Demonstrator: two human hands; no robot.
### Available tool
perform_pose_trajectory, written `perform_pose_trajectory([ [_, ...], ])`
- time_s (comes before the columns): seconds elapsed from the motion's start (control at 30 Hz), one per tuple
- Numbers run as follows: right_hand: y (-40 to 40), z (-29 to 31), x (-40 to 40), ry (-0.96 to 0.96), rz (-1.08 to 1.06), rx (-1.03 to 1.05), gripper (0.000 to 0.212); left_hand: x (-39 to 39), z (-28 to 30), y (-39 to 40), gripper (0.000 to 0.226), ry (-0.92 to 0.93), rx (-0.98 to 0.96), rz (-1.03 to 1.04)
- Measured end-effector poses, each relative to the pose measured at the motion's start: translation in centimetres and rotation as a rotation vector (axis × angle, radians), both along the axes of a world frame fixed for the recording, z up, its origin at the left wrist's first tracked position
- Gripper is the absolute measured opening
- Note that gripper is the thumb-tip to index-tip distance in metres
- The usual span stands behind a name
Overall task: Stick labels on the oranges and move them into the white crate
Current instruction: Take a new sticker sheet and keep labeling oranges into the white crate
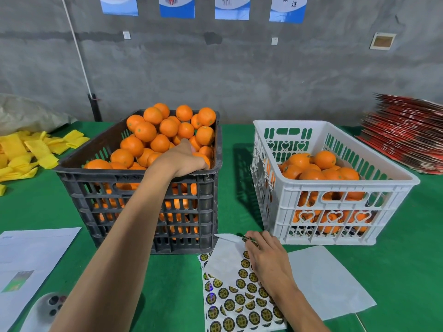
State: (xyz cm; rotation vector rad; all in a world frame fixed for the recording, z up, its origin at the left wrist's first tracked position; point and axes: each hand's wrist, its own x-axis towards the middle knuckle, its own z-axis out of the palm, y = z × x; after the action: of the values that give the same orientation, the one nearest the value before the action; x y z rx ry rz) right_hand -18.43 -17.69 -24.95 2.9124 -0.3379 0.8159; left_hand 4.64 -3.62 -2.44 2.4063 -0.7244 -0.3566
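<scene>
A black crate (134, 185) heaped with oranges (153, 130) stands at the centre left. My left hand (184, 158) reaches into its near right corner and curls over an orange (205, 159) there. To the right, a white crate (335, 195) holds several oranges (311, 173). In front, a sheet of round black-and-gold labels (239, 305) lies on the green table. My right hand (266, 257) rests on the sheet, its fingertips pinching a label (248, 239) at the sheet's far edge.
Yellow foam fruit nets (26, 152) are piled at the left. A stack of red cartons (405, 135) sits at the right. White paper (335, 281) lies under the label sheet, a printed sheet (28, 259) and a white device (48, 310) at the near left.
</scene>
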Motion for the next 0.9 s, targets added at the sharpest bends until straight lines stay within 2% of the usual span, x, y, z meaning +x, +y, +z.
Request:
perform_pose_trajectory([
  [0.27,0.1,0.1,0.0,0.042,-0.033,0.022,0.017,0.1,-0.1,0.0,0.07,0.016,-0.004,-0.002],
  [0.43,0.3,0.6,-0.2,0.105,-0.034,0.173,0.012,0.2,-0.1,-0.1,0.079,0.031,-0.027,-0.011],
  [0.53,-0.2,0.5,-0.6,0.221,0.017,0.418,0.007,0.2,-0.2,0.0,0.076,0.028,-0.025,-0.011],
  [0.7,-0.2,0.5,-1.3,0.215,0.146,0.904,0.009,0.3,-0.3,0.1,0.08,0.0,0.01,-0.001],
  [0.8,0.6,1.3,-1.1,0.008,0.161,1.186,0.004,0.1,-0.3,0.1,0.071,-0.004,-0.01,-0.009],
  [0.9,1.6,4.9,0.5,-0.268,0.197,1.355,0.009,0.2,-0.7,0.1,0.079,-0.024,-0.039,-0.006],
])
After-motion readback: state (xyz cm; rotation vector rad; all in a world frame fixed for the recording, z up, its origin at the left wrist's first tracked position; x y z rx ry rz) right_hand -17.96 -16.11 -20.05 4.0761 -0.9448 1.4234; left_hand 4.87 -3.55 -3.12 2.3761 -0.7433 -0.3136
